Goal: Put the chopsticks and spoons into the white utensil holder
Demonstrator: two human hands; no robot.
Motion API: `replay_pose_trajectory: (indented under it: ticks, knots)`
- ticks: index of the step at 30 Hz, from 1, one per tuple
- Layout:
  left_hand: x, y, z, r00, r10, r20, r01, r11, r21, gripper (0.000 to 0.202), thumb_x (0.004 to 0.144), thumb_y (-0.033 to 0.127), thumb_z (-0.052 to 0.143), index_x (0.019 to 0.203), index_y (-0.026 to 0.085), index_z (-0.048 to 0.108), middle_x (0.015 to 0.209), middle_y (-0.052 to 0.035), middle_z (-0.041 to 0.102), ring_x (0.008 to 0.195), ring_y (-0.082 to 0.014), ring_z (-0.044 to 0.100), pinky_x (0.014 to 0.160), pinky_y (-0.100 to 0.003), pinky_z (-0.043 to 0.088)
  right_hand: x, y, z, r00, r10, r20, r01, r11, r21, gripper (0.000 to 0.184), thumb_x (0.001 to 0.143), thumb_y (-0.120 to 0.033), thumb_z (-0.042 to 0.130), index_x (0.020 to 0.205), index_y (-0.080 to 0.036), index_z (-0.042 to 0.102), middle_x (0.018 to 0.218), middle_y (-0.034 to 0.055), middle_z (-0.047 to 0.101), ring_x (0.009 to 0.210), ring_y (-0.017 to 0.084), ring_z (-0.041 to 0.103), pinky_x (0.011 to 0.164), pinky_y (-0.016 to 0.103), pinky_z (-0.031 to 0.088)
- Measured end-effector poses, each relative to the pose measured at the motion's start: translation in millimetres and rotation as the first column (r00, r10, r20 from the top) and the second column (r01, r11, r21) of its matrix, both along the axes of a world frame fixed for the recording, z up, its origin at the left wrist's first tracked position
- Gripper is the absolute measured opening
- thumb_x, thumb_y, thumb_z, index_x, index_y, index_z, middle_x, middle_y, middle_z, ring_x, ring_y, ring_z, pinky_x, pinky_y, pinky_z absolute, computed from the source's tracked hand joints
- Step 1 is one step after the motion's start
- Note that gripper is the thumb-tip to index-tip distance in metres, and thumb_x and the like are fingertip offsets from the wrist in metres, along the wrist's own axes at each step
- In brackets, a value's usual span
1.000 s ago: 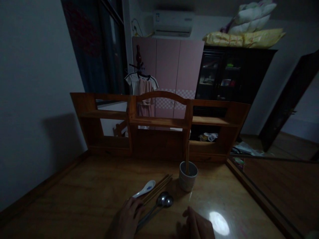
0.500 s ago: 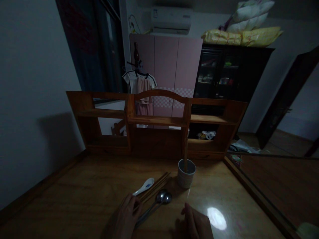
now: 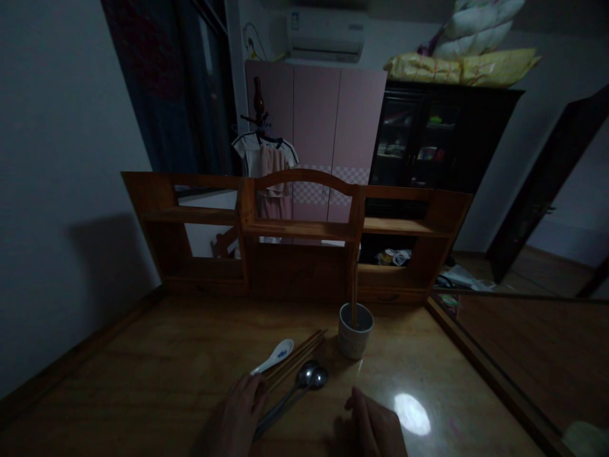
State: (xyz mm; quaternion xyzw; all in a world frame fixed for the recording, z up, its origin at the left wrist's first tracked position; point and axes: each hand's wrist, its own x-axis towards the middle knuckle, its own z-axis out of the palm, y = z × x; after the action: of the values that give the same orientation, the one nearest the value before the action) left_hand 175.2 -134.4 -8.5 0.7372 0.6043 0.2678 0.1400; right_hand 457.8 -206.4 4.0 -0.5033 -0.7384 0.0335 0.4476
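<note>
My left hand (image 3: 239,412) rests low on the table, its fingers closed around the near ends of several wooden chopsticks (image 3: 299,358). The chopsticks lie side by side, pointing away to the right. A white soup spoon with a blue mark (image 3: 280,353) is just left of them, its handle end close to my fingertips. Two metal spoons (image 3: 311,374) lie to the right of the chopsticks, bowls away from me. My right hand (image 3: 375,424) is on the table further right, fingers curled together, with nothing visible in them. Beyond it stands a grey cup (image 3: 354,339) with chopsticks (image 3: 354,292) upright in it.
A wooden shelf unit (image 3: 304,230) runs along the back edge of the wooden table (image 3: 157,381). A wall (image 3: 61,254) borders the left side. A raised wooden edge (image 3: 476,362) follows the right side. A bright reflection shows beside my right hand.
The chopsticks by my left hand lie closer together now. My left hand has shifted slightly towards me and to the left. My right hand has hardly moved.
</note>
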Motion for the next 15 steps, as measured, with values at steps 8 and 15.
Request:
replay_pose_trajectory:
  ticks: [8, 15]
  knots:
    - [3, 0, 21.5, 0.985, -0.104, -0.139, 0.079, 0.982, -0.173, 0.038, 0.081, 0.009, 0.041, 0.101, 0.026, 0.069, 0.12, -0.0014, 0.068, 0.117, -0.0163, 0.058, 0.096, -0.024, 0.046, 3, 1, -12.8, 0.996, 0.005, 0.092, -0.008, 1.0, 0.024, 0.034, 0.097, -0.036, 0.041, 0.116, -0.016, 0.061, 0.081, 0.0081, 0.072, 0.066, 0.017, 0.069, 0.06, 0.02, 0.052]
    - [3, -3, 14.6, 0.977, -0.069, -0.203, 0.049, 0.994, -0.1, 0.044, 0.082, 0.006, 0.037, 0.107, 0.024, 0.068, 0.125, -0.0049, 0.065, 0.119, -0.0202, 0.057, 0.099, -0.031, 0.046, 0, -1, -5.5, 1.0, -0.019, -0.012, 0.017, 0.987, -0.161, 0.048, 0.102, -0.039, 0.023, 0.095, -0.017, 0.065, 0.069, 0.006, 0.068, 0.06, 0.015, 0.067, 0.057, 0.02, 0.05]
